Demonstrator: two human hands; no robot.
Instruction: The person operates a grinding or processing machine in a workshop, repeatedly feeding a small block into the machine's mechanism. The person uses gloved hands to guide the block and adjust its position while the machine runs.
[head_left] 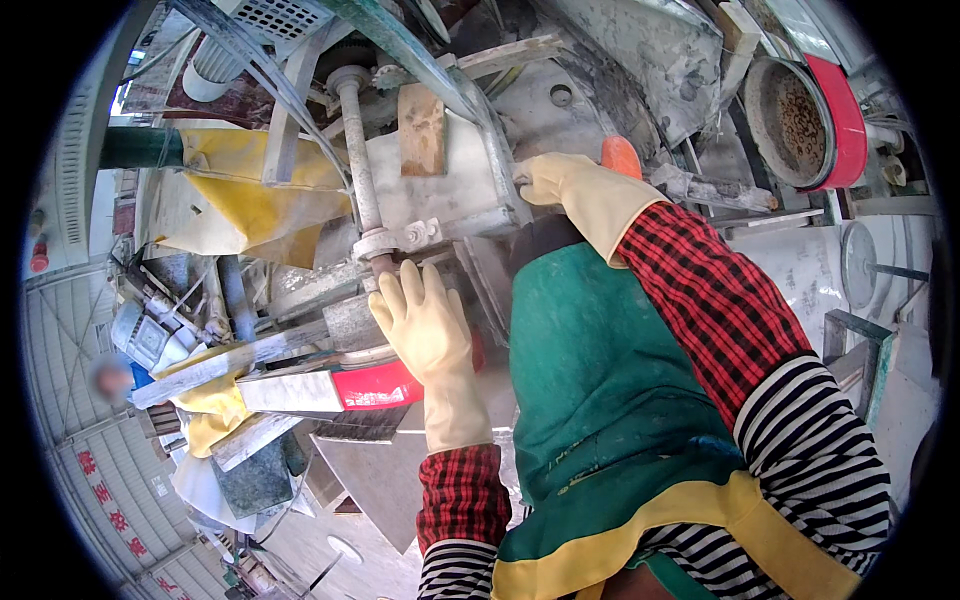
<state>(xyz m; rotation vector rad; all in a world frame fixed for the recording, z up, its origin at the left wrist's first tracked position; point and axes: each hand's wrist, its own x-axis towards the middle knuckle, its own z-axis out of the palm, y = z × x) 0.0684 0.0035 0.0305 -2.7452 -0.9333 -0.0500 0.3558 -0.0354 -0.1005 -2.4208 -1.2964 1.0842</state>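
Observation:
My left hand (430, 325), in a cream rubber glove, is open with its fingers spread. Its fingertips lie by the lower end of a dusty metal shaft (358, 150), just below a clamp collar (400, 238); whether they touch it I cannot tell. Beneath the wrist runs a curved red and white band (375, 385). My right hand (580, 195), gloved alike, has its fingers curled at the edge of a grey metal frame bar (497, 150). What its fingertips hold is hidden. Just past that hand an orange rounded piece (621, 157) shows.
A wooden block (422, 130) lies beside the shaft. Yellow sheeting (250, 190) hangs at left. A round pan with a red outer band (790, 122) holds brown bits at far right. My green apron (610, 350) fills the middle. Another person (112, 378) appears blurred at far left.

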